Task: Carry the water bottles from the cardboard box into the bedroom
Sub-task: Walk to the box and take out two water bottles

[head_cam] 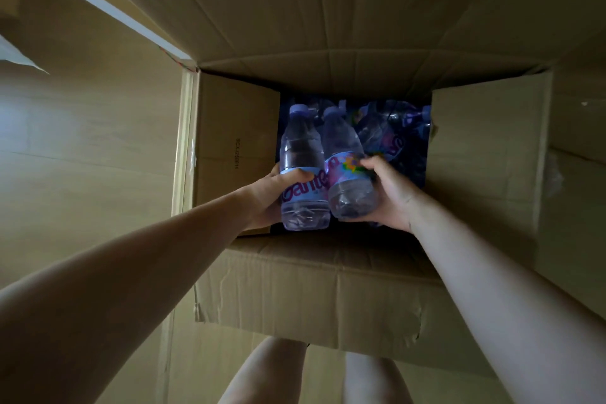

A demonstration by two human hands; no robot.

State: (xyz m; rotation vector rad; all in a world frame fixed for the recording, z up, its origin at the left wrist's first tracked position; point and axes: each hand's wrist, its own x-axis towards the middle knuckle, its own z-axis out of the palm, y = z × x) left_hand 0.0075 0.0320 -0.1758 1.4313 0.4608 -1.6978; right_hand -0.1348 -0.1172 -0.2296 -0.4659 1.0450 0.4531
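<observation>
Room: dim interior with a pale wood-grain floor [82,147]; a large cardboard box [314,292] stands on it, flaps folded outward so the opening is free to reach into.
Left fingers: the fingers [296,176] of the left hand [265,198] curl round the label band of the left bottle [303,170], thumb side on top; a grip at mid-body likely keeps the weight balanced.
Right fingers: the fingers [367,163] of the right hand [388,193] wrap the right bottle [346,170] at its label, palm cupping the far side and base.
How held: both bottles lie tilted, caps pointing far, bases toward the person, side by side and touching. One per hand suits lifting them out together.
Where they are: over the near part of the box opening, above the rest, not yet clear of the rim.
Remaining load: more bottles [390,134] lie jumbled in the dark interior on the right; their number cannot be told.
Stance: bare legs [272,374] show below the near wall, so the person stands close and bends over it.
Stage, as judged: pickup in progress; the carry to the bedroom is not yet begun.
</observation>
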